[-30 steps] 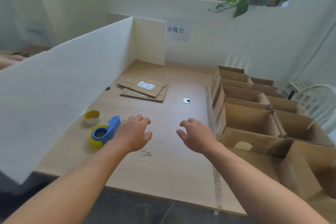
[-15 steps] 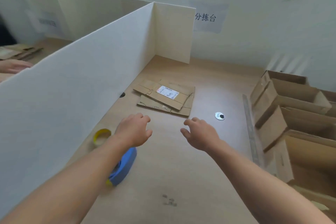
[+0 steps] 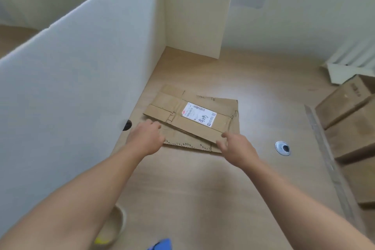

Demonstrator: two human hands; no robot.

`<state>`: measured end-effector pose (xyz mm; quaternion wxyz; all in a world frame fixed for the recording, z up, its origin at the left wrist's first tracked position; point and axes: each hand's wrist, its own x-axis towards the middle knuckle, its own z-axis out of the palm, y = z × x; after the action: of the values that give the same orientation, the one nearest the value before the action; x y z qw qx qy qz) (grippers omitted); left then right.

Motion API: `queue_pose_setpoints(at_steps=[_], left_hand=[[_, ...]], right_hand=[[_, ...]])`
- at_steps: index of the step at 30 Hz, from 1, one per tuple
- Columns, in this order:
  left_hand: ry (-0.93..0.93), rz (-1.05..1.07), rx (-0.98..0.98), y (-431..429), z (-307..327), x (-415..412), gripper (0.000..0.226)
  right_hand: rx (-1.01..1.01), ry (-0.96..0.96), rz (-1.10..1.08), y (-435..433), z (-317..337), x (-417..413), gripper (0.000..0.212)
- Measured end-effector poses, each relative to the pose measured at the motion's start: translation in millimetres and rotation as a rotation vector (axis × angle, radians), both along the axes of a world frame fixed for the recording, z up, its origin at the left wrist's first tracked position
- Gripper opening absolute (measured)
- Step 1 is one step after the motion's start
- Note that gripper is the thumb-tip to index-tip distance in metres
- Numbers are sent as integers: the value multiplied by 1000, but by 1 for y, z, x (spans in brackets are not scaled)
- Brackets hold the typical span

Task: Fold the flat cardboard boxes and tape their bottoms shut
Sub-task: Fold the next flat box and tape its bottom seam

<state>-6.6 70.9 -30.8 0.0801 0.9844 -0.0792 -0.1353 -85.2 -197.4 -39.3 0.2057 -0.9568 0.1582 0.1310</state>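
A stack of flat cardboard boxes (image 3: pixel 176 105) lies on the wooden table beside the white partition; the top one carries a white shipping label (image 3: pixel 198 116). My left hand (image 3: pixel 147 138) is at the near left edge of the stack, fingers curled onto the top box. My right hand (image 3: pixel 237 148) pinches the near right corner, thumb on top. A yellow tape roll (image 3: pixel 115 227) shows partly behind my left forearm. The blue tape dispenser (image 3: pixel 162 244) peeks in at the bottom edge.
The white partition (image 3: pixel 81 67) walls off the table's left side and back corner. Several folded boxes (image 3: pixel 345 111) stand along the right. A round cable grommet (image 3: pixel 282 148) sits right of the stack, and a grey strip (image 3: pixel 324 158) runs along the table.
Both hands have moved forward from mid-table to the flat boxes and taken hold of the top one's near edge. The view has tilted down and moved closer.
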Motion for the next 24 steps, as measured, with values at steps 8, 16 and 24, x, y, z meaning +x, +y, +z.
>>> queue_pose_setpoints(at_steps=[8, 16, 24], left_hand=[[10, 136, -34, 1, -59, 109, 57], [-13, 207, -144, -1, -90, 135, 94], [97, 264, -324, 5, -75, 97, 97]], right_hand=[[461, -138, -646, 8, -47, 63, 64], [682, -195, -800, 2, -53, 77, 75], [1006, -200, -865, -25, -43, 29, 15]])
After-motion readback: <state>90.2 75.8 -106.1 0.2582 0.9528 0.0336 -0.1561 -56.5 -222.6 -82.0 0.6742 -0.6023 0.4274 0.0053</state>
